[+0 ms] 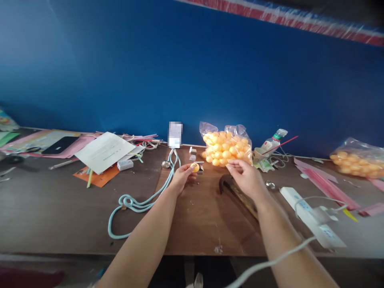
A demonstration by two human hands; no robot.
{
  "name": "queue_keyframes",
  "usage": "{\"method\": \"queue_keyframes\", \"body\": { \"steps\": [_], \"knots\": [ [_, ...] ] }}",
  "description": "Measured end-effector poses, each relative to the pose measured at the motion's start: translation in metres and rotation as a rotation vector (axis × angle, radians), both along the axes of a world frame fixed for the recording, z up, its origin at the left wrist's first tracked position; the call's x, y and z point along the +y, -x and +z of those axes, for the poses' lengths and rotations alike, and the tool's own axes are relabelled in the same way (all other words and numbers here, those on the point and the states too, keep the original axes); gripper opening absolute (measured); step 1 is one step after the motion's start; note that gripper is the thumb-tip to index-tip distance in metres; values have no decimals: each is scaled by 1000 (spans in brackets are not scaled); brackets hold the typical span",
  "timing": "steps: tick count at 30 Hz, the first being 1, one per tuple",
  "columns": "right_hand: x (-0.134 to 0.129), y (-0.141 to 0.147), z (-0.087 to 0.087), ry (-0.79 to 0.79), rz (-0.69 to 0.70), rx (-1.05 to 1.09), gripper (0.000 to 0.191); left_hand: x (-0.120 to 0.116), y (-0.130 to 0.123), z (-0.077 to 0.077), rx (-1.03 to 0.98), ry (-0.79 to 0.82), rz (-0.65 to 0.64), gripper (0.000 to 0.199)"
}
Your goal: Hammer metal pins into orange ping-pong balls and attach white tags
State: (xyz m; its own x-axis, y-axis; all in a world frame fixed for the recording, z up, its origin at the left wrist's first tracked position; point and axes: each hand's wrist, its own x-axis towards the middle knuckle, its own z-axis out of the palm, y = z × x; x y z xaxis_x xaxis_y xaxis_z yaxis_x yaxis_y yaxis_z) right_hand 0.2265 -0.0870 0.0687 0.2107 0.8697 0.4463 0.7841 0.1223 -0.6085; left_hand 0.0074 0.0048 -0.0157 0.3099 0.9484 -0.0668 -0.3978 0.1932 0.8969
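My left hand point(182, 176) grips a small orange ping-pong ball point(196, 167) between thumb and fingers. A small dark mark shows on the ball. To its right, my right hand point(242, 172) has thumb and index finger brought together in a pinch; whatever is between them is too small to make out. Just behind the right fingertips sits a clear plastic bag point(226, 149) full of orange ping-pong balls. Under the right hand lies a dark curved tool with a long handle point(241, 196), partly hidden by the arm. A small white box point(192, 153) stands behind the left hand.
A light blue cord point(139, 205) loops left of my arm, attached to a badge. Papers point(105, 153) and a phone point(61, 145) lie farther left. On the right are a power strip point(312, 218), a bottle point(271, 143) and another bag of balls point(357, 162). A blue wall stands behind.
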Motion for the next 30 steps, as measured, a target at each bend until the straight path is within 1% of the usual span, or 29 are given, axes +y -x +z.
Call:
{"method": "queue_keyframes", "body": {
  "steps": [1, 3, 5, 6, 7, 8, 9, 11, 13, 16, 18, 20, 21, 23, 24, 26, 30],
  "knots": [
    [-9, -12, 2, 94, -33, -112, 25, 0, 0, 0, -9, 6, 0, 41],
    [-30, -31, -6, 266, -140, -340, 33, -1, -1, 1, -32, 19, 5, 41],
    [-50, -42, -24, 433, -235, -530, 42, -1, -2, 1, -56, 32, 0, 40],
    [-58, -45, -36, 494, -258, -590, 45, -1, -2, 1, -69, 36, -5, 40],
    [-64, -47, -47, 531, -258, -628, 44, -1, -3, 1, -83, 38, -9, 39],
    [-68, -48, -57, 543, -252, -650, 39, -1, -3, 1, -100, 37, -15, 38],
    [-71, -49, -66, 527, -246, -667, 35, -1, -3, 1, -116, 35, -16, 38],
    [-71, -49, -78, 500, -227, -656, 31, -1, -3, 1, -148, 34, -12, 37],
    [-70, -49, -80, 469, -193, -588, 28, -1, -4, 1, -164, 41, -1, 36],
    [-69, -38, -70, 370, -109, -378, 29, -1, -4, 2, -160, 46, 2, 34],
    [-69, -20, -59, 333, -43, -158, 36, 0, -5, 2, -167, 29, -16, 34],
    [-68, 4, -48, 383, 48, 153, 45, -1, -5, 3, -182, 14, -21, 35],
    [-67, 16, -44, 374, 96, 300, 50, -1, -5, 3, -189, 12, -14, 35],
    [-64, 38, -39, 329, 162, 499, 54, -2, -4, 4, -196, 15, 9, 34],
    [-62, 47, -38, 309, 184, 552, 55, -2, -4, 5, -199, 17, 22, 33],
    [-59, 58, -39, 288, 209, 579, 55, -2, -4, 6, -196, 26, 37, 33],
    [-55, 64, -45, 308, 209, 499, 53, -1, -4, 5, -207, 39, 46, 33]
  ]
}}
